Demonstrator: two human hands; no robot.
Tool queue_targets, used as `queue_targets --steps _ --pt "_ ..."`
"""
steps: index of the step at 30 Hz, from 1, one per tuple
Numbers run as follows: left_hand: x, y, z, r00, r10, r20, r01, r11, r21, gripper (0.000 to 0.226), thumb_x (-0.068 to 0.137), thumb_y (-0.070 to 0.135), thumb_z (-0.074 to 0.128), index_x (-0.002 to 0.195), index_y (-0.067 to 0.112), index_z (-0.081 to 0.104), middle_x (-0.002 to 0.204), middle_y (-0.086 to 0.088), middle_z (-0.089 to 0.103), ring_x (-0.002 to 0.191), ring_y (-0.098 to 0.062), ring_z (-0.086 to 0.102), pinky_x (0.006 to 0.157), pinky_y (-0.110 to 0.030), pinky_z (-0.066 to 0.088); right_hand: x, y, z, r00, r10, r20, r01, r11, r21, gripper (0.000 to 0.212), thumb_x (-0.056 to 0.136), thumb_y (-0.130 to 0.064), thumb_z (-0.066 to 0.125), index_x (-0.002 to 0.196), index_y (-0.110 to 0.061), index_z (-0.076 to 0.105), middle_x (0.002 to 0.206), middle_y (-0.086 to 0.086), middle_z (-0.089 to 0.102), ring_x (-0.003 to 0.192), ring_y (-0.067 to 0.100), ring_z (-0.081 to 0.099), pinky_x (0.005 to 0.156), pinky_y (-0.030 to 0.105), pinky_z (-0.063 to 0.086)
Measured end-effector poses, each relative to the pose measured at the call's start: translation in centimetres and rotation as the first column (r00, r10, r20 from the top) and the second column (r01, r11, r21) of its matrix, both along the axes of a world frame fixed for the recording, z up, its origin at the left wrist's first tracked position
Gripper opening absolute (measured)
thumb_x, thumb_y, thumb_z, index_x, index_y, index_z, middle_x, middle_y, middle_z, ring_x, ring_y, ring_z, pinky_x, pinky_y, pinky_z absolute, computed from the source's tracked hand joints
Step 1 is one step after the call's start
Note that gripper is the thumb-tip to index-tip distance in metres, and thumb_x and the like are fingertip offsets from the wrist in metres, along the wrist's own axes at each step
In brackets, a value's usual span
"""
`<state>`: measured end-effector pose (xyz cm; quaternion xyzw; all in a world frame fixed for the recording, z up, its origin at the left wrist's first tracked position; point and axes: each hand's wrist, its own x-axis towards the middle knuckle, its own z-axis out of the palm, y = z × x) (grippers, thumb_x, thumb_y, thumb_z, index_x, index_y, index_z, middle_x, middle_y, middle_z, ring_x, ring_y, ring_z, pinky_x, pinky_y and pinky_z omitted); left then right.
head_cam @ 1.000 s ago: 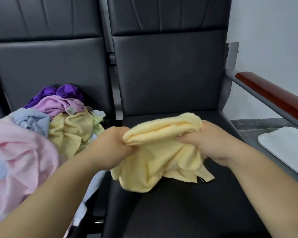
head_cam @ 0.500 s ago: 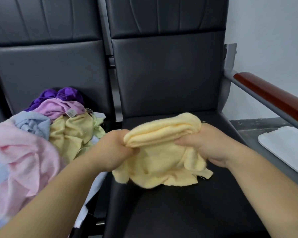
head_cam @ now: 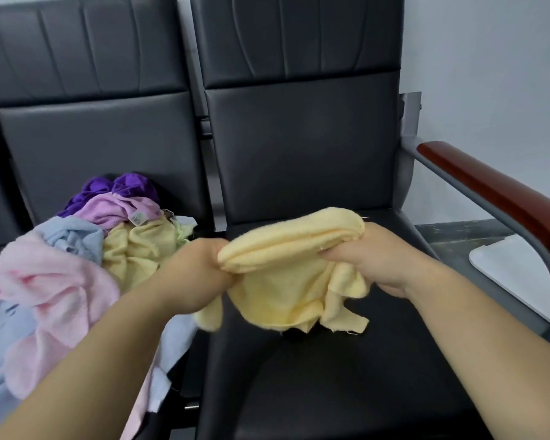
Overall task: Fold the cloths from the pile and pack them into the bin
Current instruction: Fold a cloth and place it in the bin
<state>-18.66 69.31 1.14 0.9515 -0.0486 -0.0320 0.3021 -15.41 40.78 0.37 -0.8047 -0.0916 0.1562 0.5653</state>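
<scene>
Seat (head_cam: 346, 376): black and padded, under both hands. I judge it to be the working surface.
Left hand (head_cam: 200, 274): fingers curled tight round the left end of the yellow cloth.
Right hand (head_cam: 372, 262): grips the right end of the same cloth.
Yellow cloth (head_cam: 283, 281): between the two hands, over the seat. A rolled edge runs on top from hand to hand, and the rest hangs loose below. Whether the ragged corners touch the seat I cannot tell.
Handling: probably soft and light, like terry, and not slippery or fragile. It will sag wherever it is not held — better taken by two corners of one edge than by the bunched middle.
Long axis: from the left hand to the right hand, rising a little towards the right hand. The loose edges point down.
Pile (head_cam: 77, 265): left of the left hand on the next seat — pink, blue, yellow and purple cloths, not folded.
White object (head_cam: 515, 274): right of the right hand, past the armrest (head_cam: 496, 198). Whether it is the bin I cannot tell.
Backrest (head_cam: 299, 147): beyond both hands, dark and upright.
</scene>
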Motion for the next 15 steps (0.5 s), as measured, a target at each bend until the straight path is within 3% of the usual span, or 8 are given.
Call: queue_targets --steps 2,4,6,7,10,12,14,15 --pt "-0.4 0.2 1.1 0.998 0.032 0.045 -0.018 0.959 -0.283 0.015 0.081 0.028 0.071 0.093 0.021 0.067 0.078 0.0 0.076 0.075 -0.023 0.074 0.066 -0.041 0.056 -0.6 -0.1 1.2 0.998 0.052 0.047 -0.053 0.998 0.023 0.033 0.085 -0.012 0.082 0.114 -0.028 0.078 0.112 -0.004 0.078 0.112 0.017 0.071 0.105 0.049 0.053" --pt "-0.7 0.1 2.5 0.995 0.066 0.069 -0.025 0.876 -0.482 0.02 0.083 0.025 0.067 0.102 0.017 0.068 0.08 -0.009 0.077 0.07 -0.032 0.074 0.057 -0.041 0.052 -0.7 -0.4 3.1 0.988 0.12 0.098 -0.111 0.989 -0.093 0.039 0.08 -0.01 0.086 0.115 -0.025 0.077 0.111 -0.005 0.079 0.106 0.014 0.074 0.101 0.045 0.056" --pt "-0.7 -0.4 3.6 0.99 0.112 0.087 -0.036 0.793 -0.609 0.02 0.09 0.01 0.066 0.111 0.01 0.066 0.077 -0.011 0.075 0.057 -0.024 0.07 0.045 -0.033 0.049 -0.9 -0.7 5.3 0.974 0.176 0.142 -0.134 0.956 -0.261 0.038 0.075 -0.015 0.09 0.109 -0.027 0.077 0.105 -0.008 0.079 0.098 0.01 0.075 0.095 0.04 0.059" --pt "-0.8 -0.7 4.2 0.992 0.098 0.074 -0.022 0.738 -0.675 0.024 0.09 0.004 0.066 0.114 0.006 0.066 0.082 -0.015 0.074 0.059 -0.022 0.07 0.047 -0.03 0.05 -0.9 -0.8 6.2 0.969 0.191 0.157 -0.133 0.937 -0.323 0.037 0.073 -0.018 0.091 0.106 -0.028 0.077 0.103 -0.009 0.079 0.095 0.009 0.075 0.092 0.038 0.06" --pt "-1.0 -0.7 5.8 0.995 -0.094 0.029 0.08 0.598 -0.797 0.05 0.072 0.004 0.081 0.12 0.002 0.067 0.114 -0.023 0.072 0.099 -0.033 0.073 0.08 -0.044 0.059 -0.6 -1.2 8.0 0.957 0.213 0.195 -0.086 0.854 -0.513 0.033 0.07 -0.027 0.091 0.098 -0.029 0.075 0.096 -0.008 0.078 0.088 0.01 0.074 0.085 0.038 0.062" --pt "-1.3 -0.6 6.8 0.979 -0.203 0.02 0.16 0.702 -0.694 0.05 0.067 -0.001 0.088 0.114 0.002 0.069 0.108 -0.016 0.075 0.097 -0.025 0.075 0.078 -0.035 0.06 -0.4 -1.6 8.7 0.949 0.25 0.192 -0.071 0.764 -0.641 0.031 0.07 -0.03 0.089 0.095 -0.025 0.073 0.093 -0.002 0.076 0.086 0.016 0.074 0.086 0.043 0.062" --pt "-1.4 -0.9 7.3 0.987 -0.151 0.058 0.161 0.922 -0.353 0.036 0.068 0.0 0.089 0.099 0.011 0.072 0.087 -0.001 0.077 0.076 -0.006 0.071 0.065 -0.019 0.054 -0.2 -1.9 8.9 0.941 0.283 0.186 -0.064 0.688 -0.722 0.028 0.071 -0.03 0.088 0.093 -0.024 0.071 0.091 -0.002 0.074 0.084 0.017 0.072 0.085 0.043 0.062" --pt "-1.2 -1.1 7.4 0.991 -0.102 0.092 0.116 0.98 -0.163 0.031 0.069 0.005 0.09 0.091 0.015 0.071 0.078 0.003 0.074 0.066 0.0 0.066 0.059 -0.017 0.049 -0.1 -1.9 8.8 0.937 0.296 0.186 -0.06 0.66 -0.749 0.025 0.073 -0.029 0.087 0.091 -0.024 0.07 0.089 -0.002 0.074 0.082 0.017 0.072 0.082 0.041 0.061"
